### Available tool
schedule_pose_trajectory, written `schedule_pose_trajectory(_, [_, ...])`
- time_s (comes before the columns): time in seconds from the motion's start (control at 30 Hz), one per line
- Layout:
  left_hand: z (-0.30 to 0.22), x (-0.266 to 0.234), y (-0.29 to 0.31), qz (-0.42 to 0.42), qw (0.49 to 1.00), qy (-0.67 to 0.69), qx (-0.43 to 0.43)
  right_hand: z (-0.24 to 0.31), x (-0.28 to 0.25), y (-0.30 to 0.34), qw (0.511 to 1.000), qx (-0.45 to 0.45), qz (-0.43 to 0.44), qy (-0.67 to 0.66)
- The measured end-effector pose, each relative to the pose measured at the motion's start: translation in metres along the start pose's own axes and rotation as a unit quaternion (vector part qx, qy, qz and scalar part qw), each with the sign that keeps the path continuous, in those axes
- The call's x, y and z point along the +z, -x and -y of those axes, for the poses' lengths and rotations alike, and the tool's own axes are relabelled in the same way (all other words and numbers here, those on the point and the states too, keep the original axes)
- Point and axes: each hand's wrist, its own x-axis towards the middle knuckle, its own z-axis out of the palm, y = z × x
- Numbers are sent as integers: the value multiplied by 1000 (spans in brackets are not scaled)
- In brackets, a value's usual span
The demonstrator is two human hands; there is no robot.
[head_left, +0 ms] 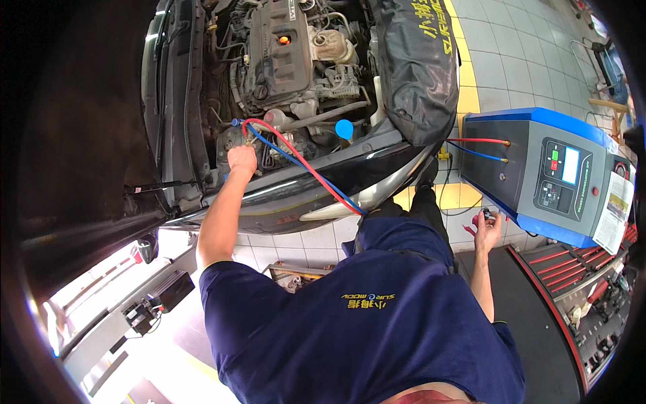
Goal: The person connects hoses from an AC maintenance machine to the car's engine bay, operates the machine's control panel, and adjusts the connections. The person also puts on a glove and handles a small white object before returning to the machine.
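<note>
My left hand (242,159) reaches into the engine bay, its fingers closed; what they grip is hidden. Just above the knuckles, a red hose (296,153) and a blue hose (279,151) meet small fittings, the blue coupler (236,122) being the clearest. Both hoses run over the car's front edge toward my waist. Off to the right, my right hand (488,231) is curled around a small dark object (487,213), too small to name. A pinkish-red piece (475,222) shows beside those fingers. That hand is near the lower corner of a grey-and-blue service machine (528,155).
The engine (282,54) lies exposed under a raised hood (81,135). A black fender cover (420,74) drapes the car's right side. Two short hoses leave the machine's side. At lower right stands a tool cart (538,323) with red-edged trays. Yellow-lined tiles (501,54) cover the floor.
</note>
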Motion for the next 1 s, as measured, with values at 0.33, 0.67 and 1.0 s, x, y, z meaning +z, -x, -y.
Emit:
schedule_pose_trajectory(0.33, [10,-33,12,75,987,125,-73,-33,-6,28,996,83,10,-27])
schedule_pose_trajectory(0.67, [4,-25,3,16,989,131,-73,-48,-14,31,995,95,-3,-2])
schedule_pose_trajectory(1.0, [7,-1,-6,-5,998,57,2,-61,-19,51,990,135,13,-38])
